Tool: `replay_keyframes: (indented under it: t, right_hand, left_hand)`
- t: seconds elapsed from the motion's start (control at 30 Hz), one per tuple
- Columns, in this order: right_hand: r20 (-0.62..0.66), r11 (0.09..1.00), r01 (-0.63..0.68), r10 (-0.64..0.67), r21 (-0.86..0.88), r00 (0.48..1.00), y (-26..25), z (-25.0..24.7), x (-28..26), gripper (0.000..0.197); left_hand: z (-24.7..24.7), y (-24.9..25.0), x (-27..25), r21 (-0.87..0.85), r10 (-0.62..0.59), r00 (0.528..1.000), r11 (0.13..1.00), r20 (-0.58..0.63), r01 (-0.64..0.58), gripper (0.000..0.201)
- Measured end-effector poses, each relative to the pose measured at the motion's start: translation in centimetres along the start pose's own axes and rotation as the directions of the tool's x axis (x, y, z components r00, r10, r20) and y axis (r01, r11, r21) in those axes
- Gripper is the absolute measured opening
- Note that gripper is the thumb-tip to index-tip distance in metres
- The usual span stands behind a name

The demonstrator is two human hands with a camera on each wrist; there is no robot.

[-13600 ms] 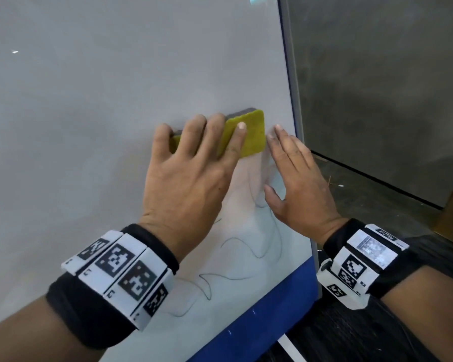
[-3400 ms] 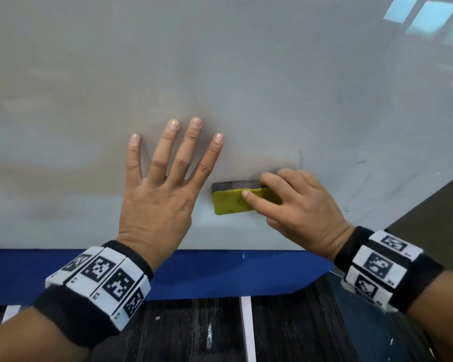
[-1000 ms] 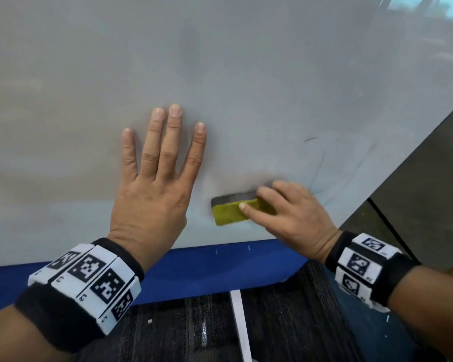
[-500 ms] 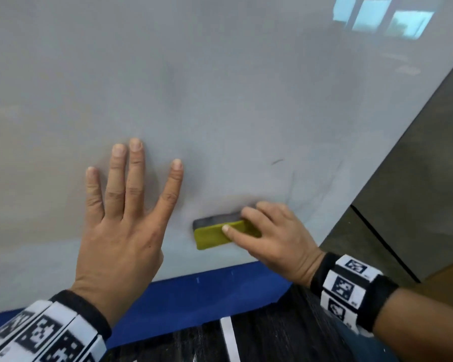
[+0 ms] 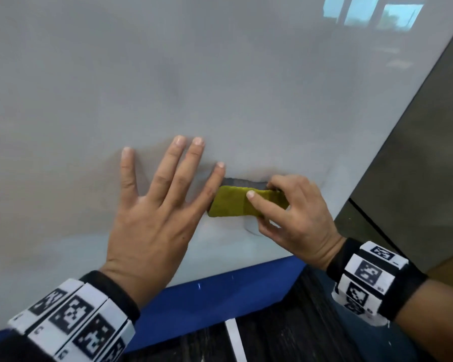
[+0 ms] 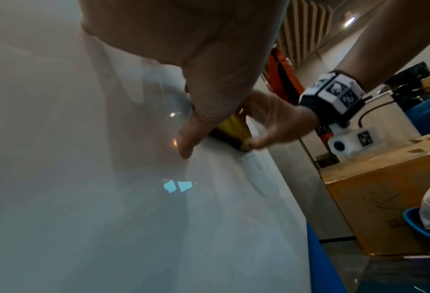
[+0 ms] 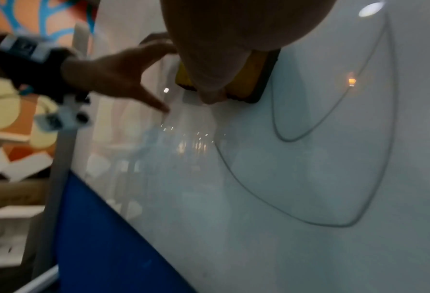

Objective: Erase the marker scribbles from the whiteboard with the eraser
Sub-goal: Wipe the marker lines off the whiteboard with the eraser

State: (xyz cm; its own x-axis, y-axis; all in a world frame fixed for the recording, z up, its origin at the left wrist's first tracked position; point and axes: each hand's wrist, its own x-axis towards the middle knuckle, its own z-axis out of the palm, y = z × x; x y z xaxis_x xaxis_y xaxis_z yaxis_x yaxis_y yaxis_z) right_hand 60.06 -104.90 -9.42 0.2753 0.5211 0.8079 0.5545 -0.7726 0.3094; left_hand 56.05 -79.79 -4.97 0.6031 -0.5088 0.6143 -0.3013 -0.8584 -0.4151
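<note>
The whiteboard [image 5: 220,74] fills the head view. My right hand [image 5: 293,215] grips the yellow eraser [image 5: 230,205] and holds its dark felt side against the board low on the right. My left hand [image 5: 152,218] lies flat on the board with fingers spread, and its index finger sits beside the eraser's left end. A short curved marker scribble [image 5: 251,230] shows just under the eraser. In the right wrist view a long thin scribble [image 7: 309,216] loops across the board below the eraser [image 7: 248,79]. The left wrist view shows the eraser [image 6: 231,126] between both hands.
A blue frame [image 5: 220,293] runs along the board's bottom edge, above a dark floor [image 5: 285,335]. The board's right edge [image 5: 403,113] slants past a grey wall. A cardboard box [image 6: 384,188] stands to the right of the board.
The gap between my left hand and the eraser has narrowed, so its index finger now lies beside the eraser's left end. The right hand still grips the eraser.
</note>
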Motion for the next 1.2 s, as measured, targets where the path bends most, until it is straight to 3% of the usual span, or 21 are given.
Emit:
replay_keyframes:
  t: [0.07, 0.1, 0.2, 0.27, 0.3, 0.37, 0.47, 0.57, 0.73, 0.8, 0.9, 1.0, 1.1, 1.2]
  right_hand:
    - [0.022, 0.998, 0.064, -0.064, -0.014, 0.998, 1.4, -0.7, 0.4, 0.045]
    - [0.011, 1.0, 0.031, -0.031, -0.006, 0.999, 2.2, -1.2, 0.4, 0.047]
    - [-0.085, 0.968, -0.244, 0.247, 0.052, 0.965, 2.5, -1.4, -0.5, 0.055]
    - [-0.099, 0.935, -0.338, 0.349, 0.111, 0.932, 0.8, -0.4, -1.4, 0.056]
    - [-0.066, 0.94, -0.321, 0.329, 0.113, 0.942, -0.3, 0.3, -2.1, 0.055]
    - [0.067, 0.984, -0.168, 0.164, 0.063, 0.984, -2.1, 1.5, -3.7, 0.051]
    - [0.177, 0.999, -0.028, 0.024, 0.019, 0.984, -1.8, 1.5, -4.8, 0.051]
    - [0.051, 0.993, -0.117, 0.117, -0.011, 0.992, 0.9, 0.1, -3.5, 0.049]
    - [-0.101, 0.935, -0.349, 0.353, 0.059, 0.93, 1.2, -0.2, -3.4, 0.057]
    - [-0.064, 0.943, -0.329, 0.332, 0.054, 0.941, -0.9, 1.7, -5.0, 0.055]
    - [0.1, 0.994, -0.11, 0.111, -0.019, 0.989, -3.4, 3.8, -7.9, 0.049]
    - [0.116, 0.999, 0.026, -0.021, -0.038, 0.993, -2.8, 3.7, -7.8, 0.039]
    - [0.04, 0.998, -0.018, 0.02, -0.057, 0.999, 0.0, 1.8, -5.8, 0.043]
    - [-0.031, 0.976, -0.215, 0.214, -0.033, 0.976, 0.7, 1.1, -5.3, 0.05]
  left_hand:
    - [-0.5, 0.1, 1.0, -0.013, 0.012, 1.0, 1.0, 0.028, -0.012, 0.076]
    - [-0.7, 0.2, 1.2, -0.017, 0.014, 0.999, 1.0, 0.043, -0.014, 0.076]
    - [-0.7, 0.3, 1.3, -0.015, 0.018, 0.997, 1.0, 0.071, -0.017, 0.076]
    - [-0.6, 0.2, 1.3, -0.02, 0.012, 0.998, 1.0, 0.063, -0.011, 0.077]
    - [-0.6, 0.3, 1.4, -0.022, 0.013, 0.998, 1.0, 0.055, -0.012, 0.079]
    - [-0.5, 0.4, 1.5, -0.02, 0.025, 0.999, 1.0, 0.028, -0.024, 0.085]
    - [-0.3, 0.3, 1.3, -0.016, 0.032, 0.999, 0.999, -0.012, -0.032, 0.092]
    - [-0.3, 0.4, 1.5, -0.01, 0.033, 0.999, 0.999, -0.011, -0.034, 0.095]
    - [0.1, 0.3, 1.3, -0.002, 0.038, 0.999, 0.999, 0.005, -0.038, 0.097]
    - [0.2, 0.3, 1.2, 0.005, 0.032, 0.999, 0.999, 0.001, -0.032, 0.098]
    - [0.2, 0.5, 1.3, 0.016, 0.041, 0.999, 0.999, 0.027, -0.042, 0.103]
    - [0.3, 0.7, 1.2, 0.02, 0.035, 0.998, 0.999, 0.043, -0.036, 0.102]
    - [0.3, 0.7, 1.2, 0.018, 0.039, 0.998, 0.999, 0.045, -0.04, 0.098]
    - [0.5, 0.7, 1.2, 0.022, 0.04, 0.998, 0.999, 0.047, -0.041, 0.092]
